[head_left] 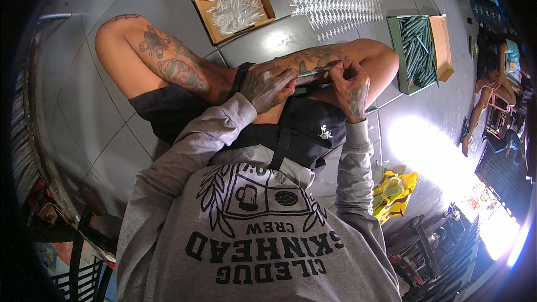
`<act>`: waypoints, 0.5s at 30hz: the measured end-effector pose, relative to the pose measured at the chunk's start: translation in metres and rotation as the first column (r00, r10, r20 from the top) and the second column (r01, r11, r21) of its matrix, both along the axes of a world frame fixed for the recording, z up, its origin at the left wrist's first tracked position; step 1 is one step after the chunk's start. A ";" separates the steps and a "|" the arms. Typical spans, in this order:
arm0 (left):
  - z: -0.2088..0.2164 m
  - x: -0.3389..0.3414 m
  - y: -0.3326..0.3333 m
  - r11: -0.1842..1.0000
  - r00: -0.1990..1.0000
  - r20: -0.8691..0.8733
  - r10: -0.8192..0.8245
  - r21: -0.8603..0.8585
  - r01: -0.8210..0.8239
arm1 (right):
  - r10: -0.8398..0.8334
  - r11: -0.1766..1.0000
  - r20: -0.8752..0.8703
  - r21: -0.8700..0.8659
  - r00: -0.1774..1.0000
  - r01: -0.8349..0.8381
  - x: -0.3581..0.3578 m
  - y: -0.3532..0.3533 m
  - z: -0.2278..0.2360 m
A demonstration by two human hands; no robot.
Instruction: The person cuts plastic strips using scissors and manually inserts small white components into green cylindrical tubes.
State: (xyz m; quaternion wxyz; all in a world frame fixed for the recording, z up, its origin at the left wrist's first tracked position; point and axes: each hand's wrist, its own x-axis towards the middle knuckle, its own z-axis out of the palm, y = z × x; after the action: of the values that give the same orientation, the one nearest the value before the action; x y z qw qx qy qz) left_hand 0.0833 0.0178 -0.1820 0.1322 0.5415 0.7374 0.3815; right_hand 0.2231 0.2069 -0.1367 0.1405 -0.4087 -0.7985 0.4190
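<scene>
A slim dark green pen-like tube [312, 72] lies level between my two hands, over my crossed legs. My left hand [269, 88] is closed around its left end. At the other end, the fingertips of my right hand [349, 84] pinch it. The fingers hide both ends, so I cannot make out any small part there. Just beyond my right knee, a green box [396, 50] holds many similar green tubes [418, 47]. Ahead, thin clear plastic pieces [335, 3] are laid out on the floor in slanting rows.
An open brown cardboard box [267, 0] with a loose heap of clear plastic pieces [235, 11] stands ahead on the grey tiled floor [106, 112]. A yellow plastic bag [396, 194] lies by my right elbow. Another person [503, 72] sits at the far right.
</scene>
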 end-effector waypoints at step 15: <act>-0.011 0.001 0.002 0.999 1.000 -0.010 0.009 0.048 -0.008 | -0.012 1.000 0.016 0.020 1.000 0.011 -0.002 -0.004 0.006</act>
State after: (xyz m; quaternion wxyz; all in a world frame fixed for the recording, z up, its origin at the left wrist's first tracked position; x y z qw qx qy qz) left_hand 0.0844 0.0195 -0.1930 0.1139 0.5432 0.7310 0.3970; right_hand 0.2209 0.2026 -0.1307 0.1404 -0.4152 -0.8013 0.4071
